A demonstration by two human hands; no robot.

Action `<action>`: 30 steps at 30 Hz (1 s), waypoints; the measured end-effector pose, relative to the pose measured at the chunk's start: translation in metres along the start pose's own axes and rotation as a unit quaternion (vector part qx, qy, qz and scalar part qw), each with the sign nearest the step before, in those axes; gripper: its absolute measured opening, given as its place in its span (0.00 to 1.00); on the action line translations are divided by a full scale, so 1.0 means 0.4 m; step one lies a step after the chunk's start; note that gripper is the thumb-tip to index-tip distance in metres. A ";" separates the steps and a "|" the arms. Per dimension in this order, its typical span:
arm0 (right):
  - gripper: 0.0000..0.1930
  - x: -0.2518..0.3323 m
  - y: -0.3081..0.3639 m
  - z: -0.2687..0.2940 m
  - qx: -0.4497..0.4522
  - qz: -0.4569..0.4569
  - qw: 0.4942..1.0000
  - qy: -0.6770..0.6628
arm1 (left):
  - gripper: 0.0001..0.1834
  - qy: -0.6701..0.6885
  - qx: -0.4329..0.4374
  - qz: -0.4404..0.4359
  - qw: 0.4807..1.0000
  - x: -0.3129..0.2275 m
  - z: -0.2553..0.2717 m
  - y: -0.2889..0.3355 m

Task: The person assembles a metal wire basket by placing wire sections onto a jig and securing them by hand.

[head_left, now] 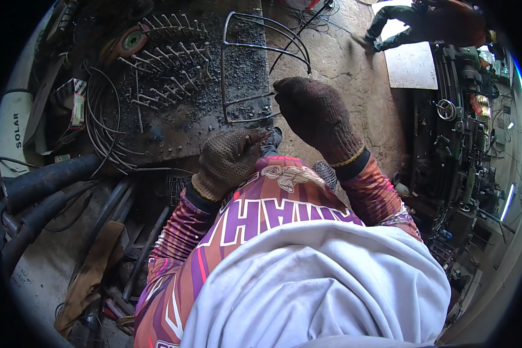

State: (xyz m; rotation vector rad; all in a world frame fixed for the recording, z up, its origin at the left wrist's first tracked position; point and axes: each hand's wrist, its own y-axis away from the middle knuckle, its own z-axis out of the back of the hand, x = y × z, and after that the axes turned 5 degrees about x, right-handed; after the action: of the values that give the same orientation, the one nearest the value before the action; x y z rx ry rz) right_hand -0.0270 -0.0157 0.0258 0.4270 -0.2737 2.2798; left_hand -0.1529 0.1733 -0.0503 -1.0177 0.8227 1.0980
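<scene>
My left hand [226, 161], in a dotted knit work glove, is closed near the front edge of the workbench. Its fingertips are pinched together near a small thin thing too unclear to name. My right hand [319, 119], in a dark, dirty work glove, is raised to the right of the bench edge with its fingers curled. One rod of a bent metal-rod frame [224, 72] runs up to these fingers; whether they grip it is hidden. That frame lies on the bench's right side, its curved rods reaching past the edge.
The dark workbench [180, 130] carries dark grit, rows of short metal rods [180, 55], an angle grinder [132, 40] and coiled wire [93, 124]. Pipes and scrap lie at lower left. A lathe-like machine [452, 127] stands right. Another person [441, 26] is at upper right, near a pale sheet [412, 66].
</scene>
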 end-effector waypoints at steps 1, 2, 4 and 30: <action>0.09 0.002 -0.002 0.001 0.003 0.002 1.000 0.001 | 0.11 -0.004 0.001 0.002 1.000 0.004 -0.001 0.002; 0.09 0.001 0.001 0.004 0.003 0.002 1.000 0.001 | 0.11 -0.004 0.001 0.001 1.000 0.008 -0.002 0.006; 0.09 -0.006 0.010 0.015 0.027 0.008 1.000 -0.013 | 0.11 0.010 0.016 0.037 0.999 0.014 -0.003 0.015; 0.07 0.006 0.015 0.016 0.020 -0.007 0.999 -0.043 | 0.09 0.024 0.002 0.004 1.000 0.002 0.003 0.001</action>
State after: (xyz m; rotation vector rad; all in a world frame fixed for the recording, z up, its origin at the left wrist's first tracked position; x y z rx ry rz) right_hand -0.0314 -0.0201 0.0323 0.5465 -0.2682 2.2596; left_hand -0.1531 0.1746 -0.0506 -1.0416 0.8675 1.0808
